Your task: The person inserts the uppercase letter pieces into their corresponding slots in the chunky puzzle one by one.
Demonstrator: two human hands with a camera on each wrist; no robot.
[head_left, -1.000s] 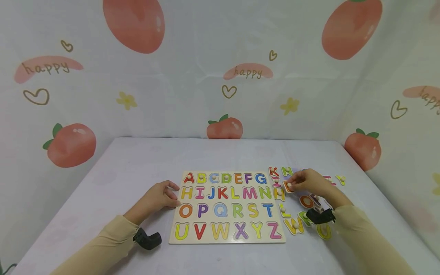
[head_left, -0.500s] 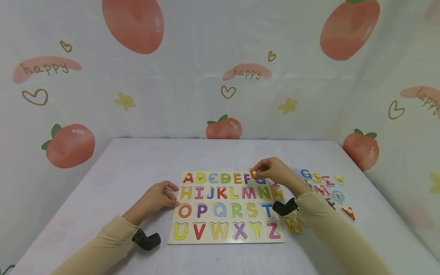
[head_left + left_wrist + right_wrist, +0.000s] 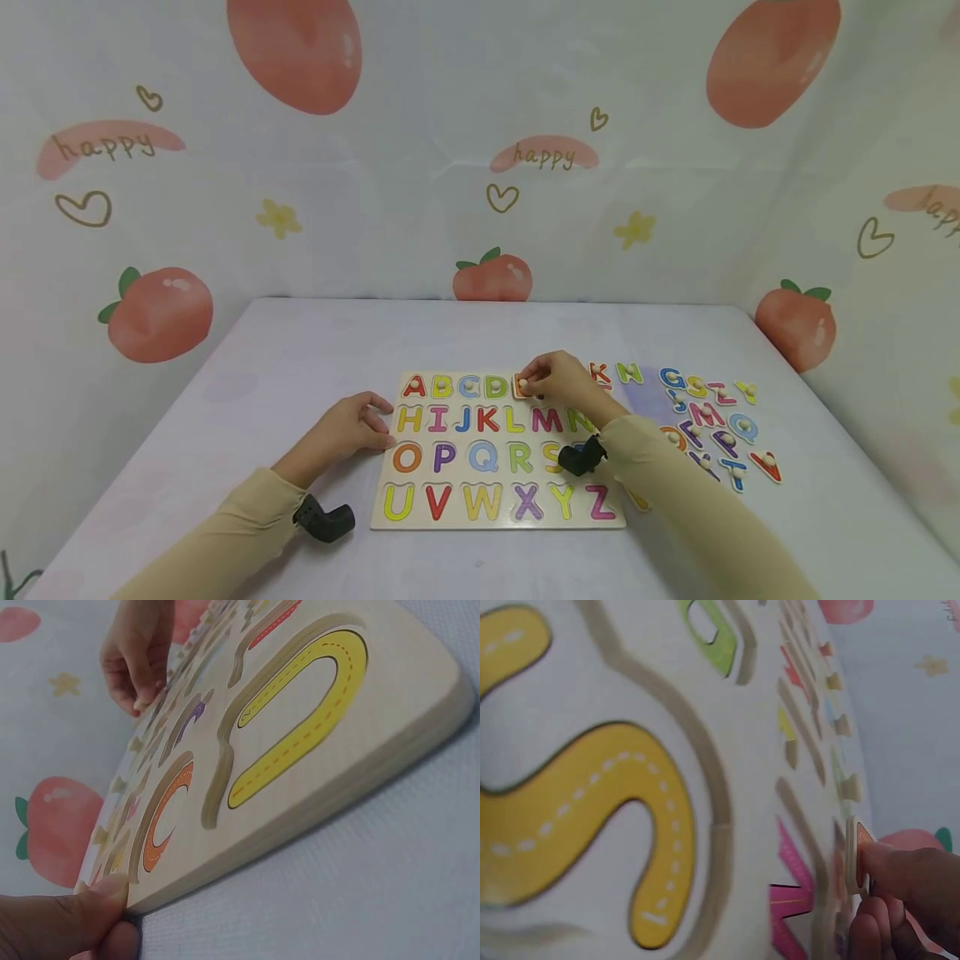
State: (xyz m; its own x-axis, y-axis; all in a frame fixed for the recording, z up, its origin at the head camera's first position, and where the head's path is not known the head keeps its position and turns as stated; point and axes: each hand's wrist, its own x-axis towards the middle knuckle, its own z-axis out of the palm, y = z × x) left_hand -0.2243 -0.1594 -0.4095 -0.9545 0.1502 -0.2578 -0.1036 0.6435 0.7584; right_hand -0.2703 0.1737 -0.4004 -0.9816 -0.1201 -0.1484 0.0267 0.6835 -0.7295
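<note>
The right hand (image 3: 561, 379) pinches an orange-faced wooden letter piece (image 3: 518, 388) at the top row of the pale wooden alphabet board (image 3: 498, 524). Pressed down twisted, the piece could jam. The left hand (image 3: 347, 429), fingers relaxed against the board's left edge, might let the board slide under a sideways push.

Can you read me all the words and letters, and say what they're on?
"happy": backdrop, twice whole, once cut off at the right
"A B C D": pieces set in the letter board, top row
"H I J K L M": board's second row
"O P Q R S": third row
"U V W X Y Z": bottom row
"K N G M Q V": loose pieces
Right fingers cover the orange piece's letter. The rest is too small, blurred or hidden.
</note>
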